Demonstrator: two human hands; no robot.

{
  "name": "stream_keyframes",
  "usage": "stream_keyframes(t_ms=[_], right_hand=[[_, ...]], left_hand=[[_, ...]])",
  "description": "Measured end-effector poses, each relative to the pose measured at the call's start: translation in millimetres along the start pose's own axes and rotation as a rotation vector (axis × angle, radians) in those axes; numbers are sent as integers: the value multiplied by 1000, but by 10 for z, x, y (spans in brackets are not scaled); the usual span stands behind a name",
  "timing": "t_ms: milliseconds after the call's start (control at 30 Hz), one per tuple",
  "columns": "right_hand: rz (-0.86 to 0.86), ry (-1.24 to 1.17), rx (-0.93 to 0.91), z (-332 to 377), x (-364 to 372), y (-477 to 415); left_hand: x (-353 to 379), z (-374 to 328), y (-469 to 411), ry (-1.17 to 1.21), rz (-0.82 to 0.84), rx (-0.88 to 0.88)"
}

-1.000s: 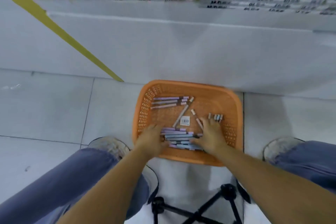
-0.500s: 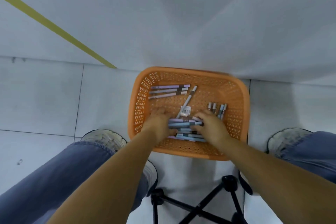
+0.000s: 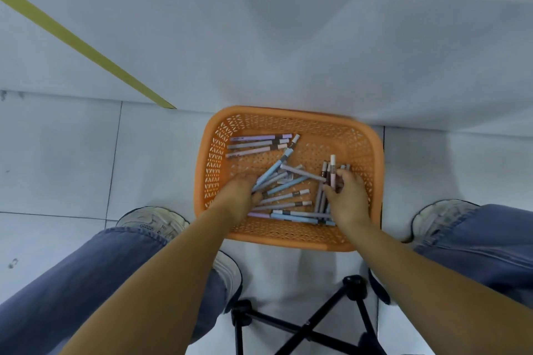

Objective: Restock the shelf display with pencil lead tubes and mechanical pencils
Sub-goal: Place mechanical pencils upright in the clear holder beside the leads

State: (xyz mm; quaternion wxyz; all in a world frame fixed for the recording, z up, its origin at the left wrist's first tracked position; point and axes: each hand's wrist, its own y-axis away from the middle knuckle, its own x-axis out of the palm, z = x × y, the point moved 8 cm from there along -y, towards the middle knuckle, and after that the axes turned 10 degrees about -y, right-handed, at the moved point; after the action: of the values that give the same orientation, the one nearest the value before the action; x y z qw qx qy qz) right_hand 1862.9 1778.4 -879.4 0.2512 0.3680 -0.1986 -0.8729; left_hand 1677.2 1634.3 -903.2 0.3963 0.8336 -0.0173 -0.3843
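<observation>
In the orange basket point(image 3: 288, 113) between my shoes point(image 3: 153, 220), my left hand point(image 3: 239, 192) grips fanned pencils point(image 3: 274, 173); my right hand point(image 3: 347, 196) pinches another bunch point(image 3: 331, 170), loose pencils point(image 3: 256, 144) far left.

left hand point(image 3: 235, 196) fingertips: buried under pencils point(image 3: 284, 197) | black stand point(image 3: 306, 326): cropped | print point(image 3: 241, 138): likely illegible

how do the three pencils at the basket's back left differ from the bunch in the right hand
The three pencils lie flat, side by side, untouched; the right hand grips the bunch. The three pencils run left to right; the bunch points away from the person. Both are in the orange basket.
</observation>
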Motion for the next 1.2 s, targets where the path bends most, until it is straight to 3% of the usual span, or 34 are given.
stream_keyframes(t_ms=[233,433,667,833,1100,1200], right_hand=[[71,39,1,43,225,-91],[153,116,-22,5,261,-123],[321,-142,-9,434,157,110],[435,-265,-171,1034,-50,444],[474,-235,-408,1646,-460,1145],[459,-210,-489,1888,-675,1342]], left_hand=[[49,100,55,245,43,-68],[20,168,122,405,-49,-132],[-191,-29,333,603,-130,-134],[-454,-459,607,950,-180,-83],[-1140,-1262,1251,1199,-350,147],[-1434,-1412,1509,1140,-478,181]])
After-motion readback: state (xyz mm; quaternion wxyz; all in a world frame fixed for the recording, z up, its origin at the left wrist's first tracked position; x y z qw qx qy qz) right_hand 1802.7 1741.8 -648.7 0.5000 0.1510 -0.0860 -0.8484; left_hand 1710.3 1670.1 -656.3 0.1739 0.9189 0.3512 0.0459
